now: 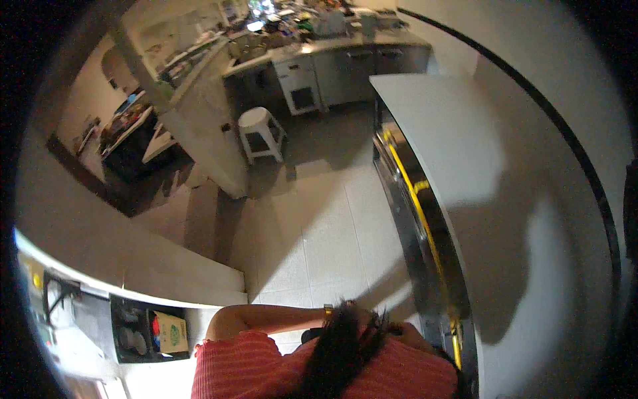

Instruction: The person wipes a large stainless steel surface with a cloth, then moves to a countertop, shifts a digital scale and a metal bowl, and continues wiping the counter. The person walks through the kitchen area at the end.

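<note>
My left forearm (269, 315) lies bent across the front of my red striped top (242, 362), with a gold-coloured watch or bracelet (328, 310) at the wrist. Beyond it, my left hand (361, 312) is mostly behind dark hanging hair (342, 346), so its fingers do not show. Close beside it, my right hand (397, 328) is also largely covered, and the right arm runs back along my body. Whether either hand holds anything is hidden. Something small and black (310, 334) shows at my waist; its kind I cannot make out.
A pale-topped counter (432, 126) with yellow-edged shelving (415, 196) runs along my right. Ahead stand a white stool (254, 121) and a cluttered worktop (319, 46). A low wall (153, 259) borders the left, with a dark crate (136, 356) behind it.
</note>
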A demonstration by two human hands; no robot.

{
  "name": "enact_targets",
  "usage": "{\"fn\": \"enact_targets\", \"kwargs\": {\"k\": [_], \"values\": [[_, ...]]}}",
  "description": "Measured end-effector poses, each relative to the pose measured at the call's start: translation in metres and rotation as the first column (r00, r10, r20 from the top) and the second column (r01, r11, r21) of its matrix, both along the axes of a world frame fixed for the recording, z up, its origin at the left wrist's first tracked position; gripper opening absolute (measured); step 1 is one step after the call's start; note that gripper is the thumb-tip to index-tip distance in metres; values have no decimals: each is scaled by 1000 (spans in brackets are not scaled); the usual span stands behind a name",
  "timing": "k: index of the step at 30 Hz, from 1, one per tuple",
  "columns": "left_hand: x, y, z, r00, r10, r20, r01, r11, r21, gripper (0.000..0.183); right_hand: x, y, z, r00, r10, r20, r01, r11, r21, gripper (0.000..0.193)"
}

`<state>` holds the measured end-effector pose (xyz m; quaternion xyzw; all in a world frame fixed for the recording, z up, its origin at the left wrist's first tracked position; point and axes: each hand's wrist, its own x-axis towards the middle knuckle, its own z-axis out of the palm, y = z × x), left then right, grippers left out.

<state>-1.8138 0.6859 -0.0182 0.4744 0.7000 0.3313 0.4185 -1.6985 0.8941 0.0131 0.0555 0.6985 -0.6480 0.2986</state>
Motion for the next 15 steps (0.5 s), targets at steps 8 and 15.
{"fn": "enact_targets", "kwargs": {"k": [8, 15], "values": [[-5, -11, -10, 995, -62, 76, 64, 998, -14, 23, 1, -3, 16, 989, -111, 96, 96, 985, 147, 33], [-21, -9, -20, 995, -30, 93, 31, 999, -7, 23, 14, 4, 0, 931, -292, 221, 289, 956, 46, 33]]}}
